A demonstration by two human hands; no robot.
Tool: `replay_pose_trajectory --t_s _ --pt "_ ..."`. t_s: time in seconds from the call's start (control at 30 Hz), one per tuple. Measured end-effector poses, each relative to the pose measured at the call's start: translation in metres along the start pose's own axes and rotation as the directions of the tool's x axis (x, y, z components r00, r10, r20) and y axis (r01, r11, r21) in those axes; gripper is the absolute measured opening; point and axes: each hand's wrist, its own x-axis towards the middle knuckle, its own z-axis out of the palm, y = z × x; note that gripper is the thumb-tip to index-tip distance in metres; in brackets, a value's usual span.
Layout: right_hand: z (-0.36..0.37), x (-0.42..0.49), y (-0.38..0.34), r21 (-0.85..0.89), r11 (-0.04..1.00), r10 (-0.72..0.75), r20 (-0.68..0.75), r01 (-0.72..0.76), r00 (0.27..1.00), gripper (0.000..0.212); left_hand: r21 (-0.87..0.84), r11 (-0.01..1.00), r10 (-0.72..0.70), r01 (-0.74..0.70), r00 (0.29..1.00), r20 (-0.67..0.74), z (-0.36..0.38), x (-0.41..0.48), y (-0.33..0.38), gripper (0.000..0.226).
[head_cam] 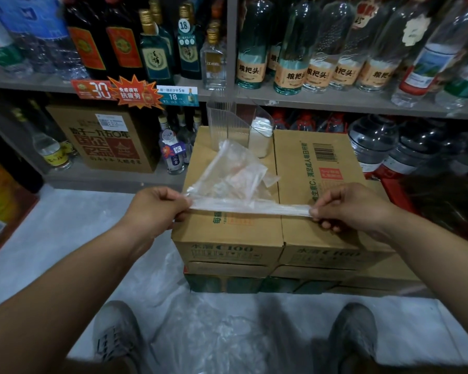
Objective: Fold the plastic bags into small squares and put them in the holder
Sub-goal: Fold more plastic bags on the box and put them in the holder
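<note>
in a shop aisle lined with bottles, i hold one clear plastic bag (227,182) stretched over a stack of cardboard cartons (330,190). my left hand (157,209) pinches one end of a long folded edge between thumb and curled fingers, and my right hand (354,209) pinches the other end the same way, so the edge runs taut between them just above the carton top. the rest of the bag rises loose and crumpled on the far side of that edge, not yet flattened.

by my reading, this bag is at its first lengthwise fold: it is a wide strip at best, nowhere near a small square, and several more folds are left before it can go away.

the holder (222,114), a clear ribbed container, stands upright at the far edge of the cartons, well apart from my hands. a white stack (260,133) sits in its lower part, which looks like bags already folded and stored, though i cannot tell how many.

more loose plastic (200,327) lies spread on the floor between my shoes, so i judge the job to be partly done, with this bag and that pile left to fold.
</note>
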Motion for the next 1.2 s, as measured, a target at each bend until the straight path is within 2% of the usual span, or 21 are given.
replay_pose_trajectory --t_s 0.17,0.27,0.33,0.4,0.5,0.57,0.67,0.77,0.97,1.07,1.2 --pt "0.002 0.002 0.0 -0.188 0.982 -0.028 -0.018 0.024 0.999 0.005 0.264 0.964 0.0 -0.019 0.997 0.073 0.001 0.002 0.005 0.016" --pt "0.002 0.0 -0.004 -0.263 0.964 -0.045 0.007 0.045 0.999 0.008 0.294 0.956 -0.052 0.009 0.989 0.141 -0.001 0.001 0.016 0.03" --pt "0.002 -0.001 -0.009 -0.326 0.944 -0.047 0.015 0.049 0.999 0.015 0.296 0.955 -0.017 -0.026 0.99 0.141 -0.002 0.003 0.025 0.039" --pt "0.004 -0.001 -0.015 -0.366 0.926 -0.122 -0.051 0.095 0.991 0.026 0.308 0.947 0.054 -0.091 0.991 0.125 -0.001 0.005 0.034 0.045" --pt "0.014 -0.001 -0.029 -0.214 0.95 -0.251 -0.101 0.225 0.963 0.023 0.233 0.953 0.177 -0.195 0.979 0.097 0.008 0.016 0.041 0.042" --pt "0.027 0.002 -0.038 -0.108 0.968 -0.238 -0.091 0.228 0.967 0.023 0.158 0.961 0.224 -0.229 0.973 0.047 0.018 0.026 0.043 0.041" --pt "0.046 0.013 -0.044 -0.063 0.978 -0.205 -0.129 0.198 0.97 0.021 0.059 0.969 0.239 -0.239 0.971 -0.005 0.034 0.038 0.043 0.034" --pt "0.058 0.022 -0.044 -0.029 0.986 -0.169 -0.16 0.167 0.972 0.011 0.003 0.971 0.238 -0.238 0.971 0.0 0.047 0.044 0.041 0.02" --pt "0.026 0.025 -0.04 0.169 0.972 -0.141 -0.139 0.163 0.98 0.006 -0.044 0.967 0.247 -0.249 0.968 -0.051 0.039 0.055 0.046 0.006" --pt "0.002 0.029 -0.029 0.145 0.981 -0.107 -0.155 0.13 0.982 0.002 -0.013 0.975 0.217 -0.22 0.97 -0.11 0.032 0.062 0.042 0.014" --pt "-0.016 0.038 -0.016 -0.091 0.988 -0.139 -0.201 0.123 0.97 0.008 0.031 0.988 0.157 -0.154 0.982 -0.106 0.033 0.065 0.034 0.021"
